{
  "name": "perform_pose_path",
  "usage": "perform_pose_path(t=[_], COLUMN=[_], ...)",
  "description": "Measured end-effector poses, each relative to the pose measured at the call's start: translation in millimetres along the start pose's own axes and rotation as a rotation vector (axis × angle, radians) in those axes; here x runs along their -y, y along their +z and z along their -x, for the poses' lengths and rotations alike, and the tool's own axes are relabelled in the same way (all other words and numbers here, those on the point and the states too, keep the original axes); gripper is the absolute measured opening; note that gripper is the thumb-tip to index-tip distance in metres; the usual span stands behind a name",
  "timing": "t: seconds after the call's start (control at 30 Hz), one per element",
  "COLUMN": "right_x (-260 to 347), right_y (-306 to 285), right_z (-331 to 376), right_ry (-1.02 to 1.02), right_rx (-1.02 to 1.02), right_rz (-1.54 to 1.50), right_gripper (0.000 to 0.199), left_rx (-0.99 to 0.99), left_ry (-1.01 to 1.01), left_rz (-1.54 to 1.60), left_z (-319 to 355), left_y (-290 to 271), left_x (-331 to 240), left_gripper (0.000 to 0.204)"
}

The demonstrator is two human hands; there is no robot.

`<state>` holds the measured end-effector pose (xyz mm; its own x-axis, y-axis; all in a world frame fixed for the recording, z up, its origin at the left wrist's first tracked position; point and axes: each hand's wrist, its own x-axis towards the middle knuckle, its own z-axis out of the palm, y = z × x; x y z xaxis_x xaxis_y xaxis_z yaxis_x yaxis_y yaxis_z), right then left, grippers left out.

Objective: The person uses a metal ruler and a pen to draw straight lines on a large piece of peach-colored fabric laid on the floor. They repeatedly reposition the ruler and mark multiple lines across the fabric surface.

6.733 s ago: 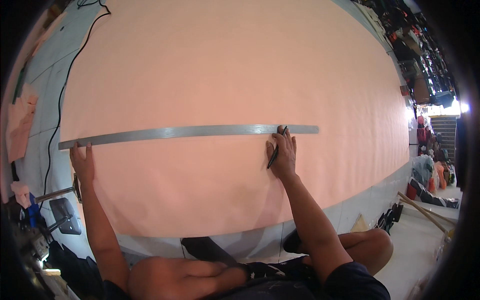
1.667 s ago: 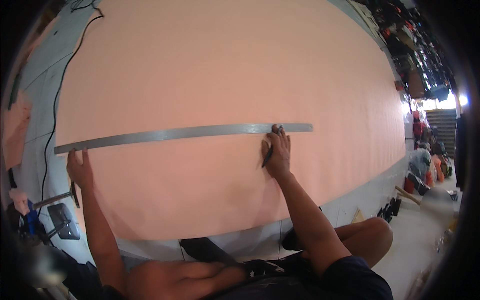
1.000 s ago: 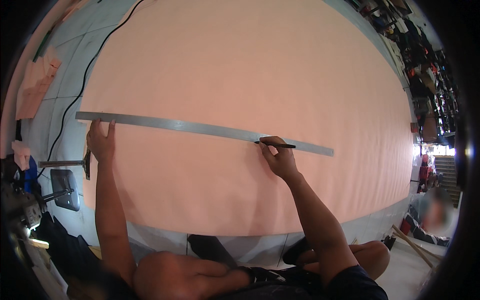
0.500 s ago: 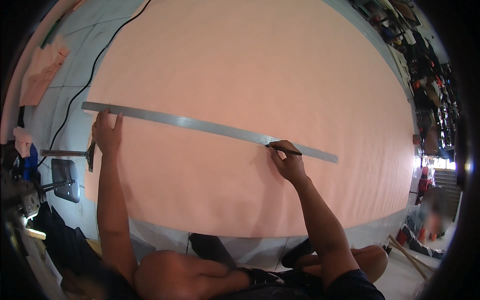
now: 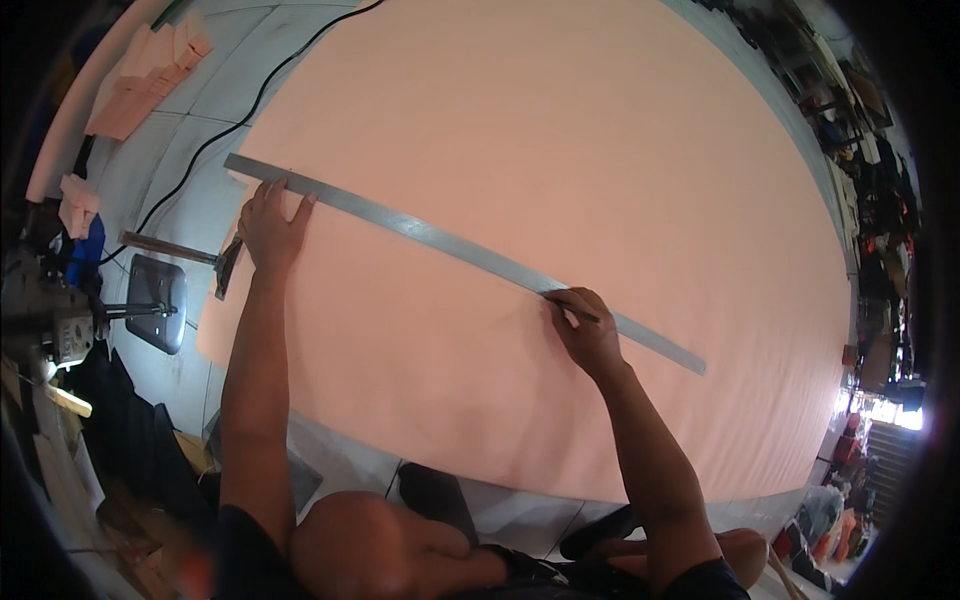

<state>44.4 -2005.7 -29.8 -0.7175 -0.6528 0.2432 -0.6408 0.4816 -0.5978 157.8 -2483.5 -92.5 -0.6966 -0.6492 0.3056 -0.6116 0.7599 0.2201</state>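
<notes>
Head view: left hand (image 5: 268, 225) flat on the ruler (image 5: 460, 250), right hand (image 5: 588, 335) pinching a pen (image 5: 578, 310) — a shifting ruler could bend the line.

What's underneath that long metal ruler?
The long metal ruler lies on a big peach-pink sheet spread over the grey floor. The left hand presses one end; the right hand holds a pen against its edge. Any line beneath is hidden.

Both forearms bare, no sleeves reaching wrists. Left hand (image 5: 270, 225) and right hand (image 5: 588, 335): no gloves, no rings or watch visible. Dark short sleeve edges at upper arms, near lower frame edge. Knee bare; dark shorts or trousers, detail unclear.
</notes>
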Motion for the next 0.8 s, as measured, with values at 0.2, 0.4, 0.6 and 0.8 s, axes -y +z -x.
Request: perform_pose_path(t=[0.2,0.4,0.6,0.8], right_x=[44,24,-13,10], right_y=[49,29,-42,-2], right_z=[-61,-45,11,-30], right_ry=[-0.056,0.016,0.142,0.009], right_rx=[0.114,0.156,0.197,0.226], right_rz=[-0.178,-0.126,0.065,0.031], right_gripper=[0.021,0.021,0.020,0.018], left_rx=[0.005,0.033,0.014,0.019], left_ry=[-0.030,-0.057,-0.064,-0.083], left_rz=[0.000,-0.004,-0.006,-0.001], left_z=[3,4,5,5], left_y=[0,-5,-8,-13], left_x=[0,-5,-7,-11], left_gripper=[0.067,0.066,0.065,0.064])
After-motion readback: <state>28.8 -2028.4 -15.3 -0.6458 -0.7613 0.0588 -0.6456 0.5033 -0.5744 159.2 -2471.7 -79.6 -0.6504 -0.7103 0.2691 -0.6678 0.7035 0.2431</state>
